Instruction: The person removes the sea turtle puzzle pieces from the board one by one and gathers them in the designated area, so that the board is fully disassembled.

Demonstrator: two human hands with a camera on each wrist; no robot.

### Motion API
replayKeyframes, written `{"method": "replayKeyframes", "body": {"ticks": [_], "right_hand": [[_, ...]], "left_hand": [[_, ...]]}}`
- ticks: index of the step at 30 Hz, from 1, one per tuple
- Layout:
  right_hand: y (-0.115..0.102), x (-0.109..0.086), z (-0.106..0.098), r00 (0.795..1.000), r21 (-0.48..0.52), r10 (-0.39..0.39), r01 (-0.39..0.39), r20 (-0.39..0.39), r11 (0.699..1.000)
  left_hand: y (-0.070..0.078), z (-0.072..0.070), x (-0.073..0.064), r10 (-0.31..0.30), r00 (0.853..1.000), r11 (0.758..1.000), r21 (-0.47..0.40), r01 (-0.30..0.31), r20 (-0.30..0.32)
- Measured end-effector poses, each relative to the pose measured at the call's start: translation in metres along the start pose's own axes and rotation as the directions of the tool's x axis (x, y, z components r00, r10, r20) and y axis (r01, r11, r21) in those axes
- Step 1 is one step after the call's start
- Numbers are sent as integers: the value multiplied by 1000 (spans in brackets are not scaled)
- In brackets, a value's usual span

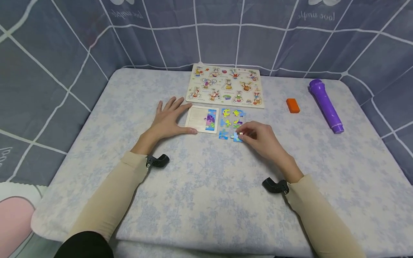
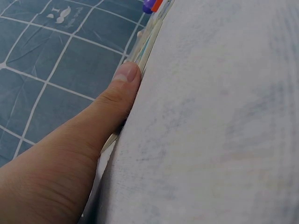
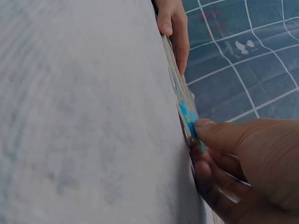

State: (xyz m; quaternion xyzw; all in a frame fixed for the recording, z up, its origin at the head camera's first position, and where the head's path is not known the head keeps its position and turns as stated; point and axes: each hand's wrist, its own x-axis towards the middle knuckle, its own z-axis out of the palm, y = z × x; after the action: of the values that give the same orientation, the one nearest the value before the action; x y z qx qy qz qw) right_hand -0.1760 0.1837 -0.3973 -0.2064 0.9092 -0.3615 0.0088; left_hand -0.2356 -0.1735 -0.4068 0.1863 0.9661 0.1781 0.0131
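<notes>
Beige fabric sleeves, foremost. Right hand: thumb and fingers pinching a flat blue jigsaw piece; rectangular pale-wood puzzle tray lies leftward, past other loose jigsaw pieces. Left hand: nearer the tray, fingers spread, thumb at its near edge.

Soft light covers the table; faint shadows edge the sleeves above it; wrist views (dimmer, greyer) blur its cloth.

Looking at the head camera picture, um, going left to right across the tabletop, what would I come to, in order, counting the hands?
Left hand, small wooden puzzle tray, loose puzzle pieces, right hand, orange block, purple flashlight.
</notes>
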Motion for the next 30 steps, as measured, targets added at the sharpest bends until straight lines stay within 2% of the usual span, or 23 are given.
{"method": "replayKeyframes", "body": {"ticks": [7,16,22,30], "right_hand": [[-2,-5,-3,997,-60,-70,69,-16,996],[2,-7,3,993,-6,-112,112,-40,994],[2,-6,6,991,9,-129,130,-46,992],[2,-6,5,993,-8,-109,109,-48,994]], "left_hand": [[-1,-2,1,-1,1000,1000,5,1,2],[1,-1,3,7,1000,1000,11,-7,6],[-2,-1,3,-7,1000,1000,8,7,11],[-1,0,3,-9,1000,1000,2,9,13]]}}
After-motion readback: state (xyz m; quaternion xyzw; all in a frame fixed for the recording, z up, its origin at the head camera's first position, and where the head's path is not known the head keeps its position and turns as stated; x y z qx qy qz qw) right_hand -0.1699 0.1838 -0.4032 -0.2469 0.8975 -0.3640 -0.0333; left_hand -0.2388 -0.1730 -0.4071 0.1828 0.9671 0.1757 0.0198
